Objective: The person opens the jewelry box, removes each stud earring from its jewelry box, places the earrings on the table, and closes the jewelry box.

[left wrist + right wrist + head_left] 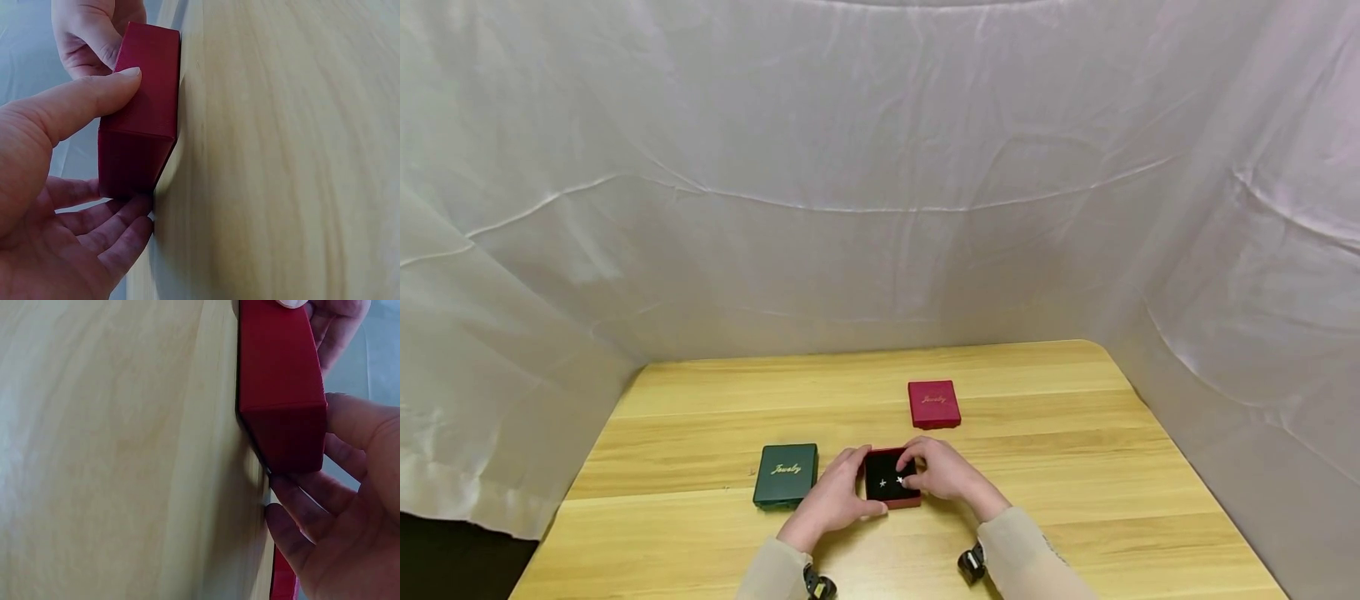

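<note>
A red jewelry box [904,503] without its lid sits on the table, with a black insert [880,468] inside. Two small silvery star-shaped pieces lie on the insert: a left one [882,483] and a right one [900,480]. My left hand [837,493] grips the box, its thumb on the near wall and its fingers along the left side. Over the box's right edge reaches my right hand [942,470], thumb and index finger at the right star. Whether they pinch it cannot be told. In the right wrist view, its other fingers [306,509] lie by the box's side wall.
To the left of my left hand lies a green box [786,475] lettered "Jewelry". A flat red lid-like piece [934,404] with the same lettering lies farther back, right of the middle. White cloth [880,183] hangs around the wooden table [1112,475].
</note>
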Demonstrator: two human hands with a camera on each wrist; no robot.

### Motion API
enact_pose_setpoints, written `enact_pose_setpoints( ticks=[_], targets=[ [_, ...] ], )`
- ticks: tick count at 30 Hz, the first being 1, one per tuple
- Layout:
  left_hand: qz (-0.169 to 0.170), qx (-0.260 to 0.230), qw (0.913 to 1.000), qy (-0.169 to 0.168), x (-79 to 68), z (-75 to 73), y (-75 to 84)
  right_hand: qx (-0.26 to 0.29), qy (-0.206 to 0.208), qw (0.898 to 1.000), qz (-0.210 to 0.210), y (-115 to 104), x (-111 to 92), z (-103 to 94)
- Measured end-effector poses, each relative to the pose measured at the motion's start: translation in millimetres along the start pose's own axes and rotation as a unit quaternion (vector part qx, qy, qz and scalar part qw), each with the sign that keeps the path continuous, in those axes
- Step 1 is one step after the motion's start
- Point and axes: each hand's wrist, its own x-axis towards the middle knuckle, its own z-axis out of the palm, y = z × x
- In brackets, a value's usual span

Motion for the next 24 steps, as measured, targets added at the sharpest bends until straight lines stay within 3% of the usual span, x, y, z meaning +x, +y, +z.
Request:
enact_pose_setpoints(
  ticks=[24],
  targets=[
    [-0.005, -0.008, 1.0, 0.002, 0.4, 1.6, -1.3, 0.014, -0.004, 1.0, 0.019, -3.6, 0.1, 1.0]
  ],
)
